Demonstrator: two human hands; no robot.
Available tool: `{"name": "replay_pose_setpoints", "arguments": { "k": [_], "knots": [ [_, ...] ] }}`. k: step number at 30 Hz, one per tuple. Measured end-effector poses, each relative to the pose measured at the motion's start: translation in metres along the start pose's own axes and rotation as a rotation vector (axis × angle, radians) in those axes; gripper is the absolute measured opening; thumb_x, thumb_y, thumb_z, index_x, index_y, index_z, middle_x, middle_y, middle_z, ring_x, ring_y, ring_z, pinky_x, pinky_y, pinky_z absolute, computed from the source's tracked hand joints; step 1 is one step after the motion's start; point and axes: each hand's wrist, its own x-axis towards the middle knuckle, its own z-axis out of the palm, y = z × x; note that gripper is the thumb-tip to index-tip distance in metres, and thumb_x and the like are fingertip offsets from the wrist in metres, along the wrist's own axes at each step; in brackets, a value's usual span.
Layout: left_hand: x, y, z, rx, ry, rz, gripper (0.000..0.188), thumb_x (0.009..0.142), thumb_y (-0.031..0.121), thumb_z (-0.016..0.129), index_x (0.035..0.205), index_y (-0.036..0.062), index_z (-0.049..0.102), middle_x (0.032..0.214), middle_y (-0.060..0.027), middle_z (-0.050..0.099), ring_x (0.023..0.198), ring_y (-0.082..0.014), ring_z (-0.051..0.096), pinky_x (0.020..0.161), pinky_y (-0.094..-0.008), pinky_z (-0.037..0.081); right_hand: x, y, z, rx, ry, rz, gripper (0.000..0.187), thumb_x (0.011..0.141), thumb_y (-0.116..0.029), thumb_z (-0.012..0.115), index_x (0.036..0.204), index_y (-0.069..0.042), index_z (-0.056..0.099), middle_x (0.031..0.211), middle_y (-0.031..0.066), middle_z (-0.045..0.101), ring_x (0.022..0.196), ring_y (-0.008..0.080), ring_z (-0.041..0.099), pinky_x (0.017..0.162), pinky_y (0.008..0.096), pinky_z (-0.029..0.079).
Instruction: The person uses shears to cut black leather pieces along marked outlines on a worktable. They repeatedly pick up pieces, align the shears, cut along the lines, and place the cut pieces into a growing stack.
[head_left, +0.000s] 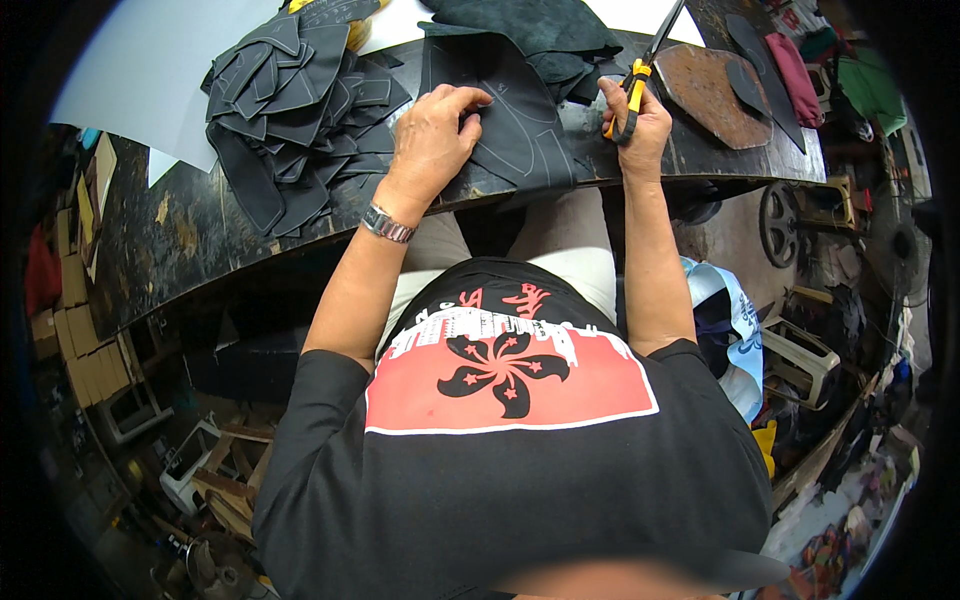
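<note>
A dark leather sheet [512,125] with pale drawn outlines lies in front of me, its near end hanging over the table edge. Across its left side rests my left hand [437,135], palm down, fingers bent and thumb apart from the index finger; the other fingertips are partly hidden. My right hand [643,128], raised just right of the sheet, is closed around the yellow-and-black handles of a pair of scissors [637,85]. Their blades point up and away, apart from the sheet. To the left is a heap of cut dark leather pieces [285,110], several with pale outlines.
More dark leather [535,40] lies crumpled behind the sheet. A brown, worn board [712,95] sits at the right with dark pieces on and beside it. The black table [190,245] has a curved-looking near edge. White sheeting [140,80] spreads at the far left; stools [800,362] stand below.
</note>
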Motion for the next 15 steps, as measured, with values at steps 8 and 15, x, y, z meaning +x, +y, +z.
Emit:
{"name": "replay_pose_setpoints", "arguments": {
  "k": [8,15],
  "knots": [
    [-0.013,0.0,-0.007,-0.401,-0.017,-0.034,0.033,0.079,-0.01,0.055,0.103,0.0055,0.07,0.082,-0.005,0.065,0.075,-0.0144,0.065,0.069,-0.0248,0.052,0.001,0.001,0.0,-0.003,0.01,-0.019,0.028,0.079,-0.026,0.082,0.085,-0.002,0.067,0.062,-0.0017,0.056,0.05,0.0032,0.051,0.046,0.0174,0.041],
    [-0.013,0.002,-0.004,-0.034,0.028,0.07,0.062,0.072,0.029,0.081,0.125,0.0027,0.06,0.126,-0.0159,0.054,0.116,-0.0336,0.052,0.101,-0.0415,0.043,-0.001,0.001,0.0,-0.016,0.008,-0.05,0.029,0.08,-0.026,0.082,0.084,-0.002,0.067,0.062,-0.0015,0.056,0.05,0.0036,0.051,0.046,0.0175,0.041]
  ]
}}
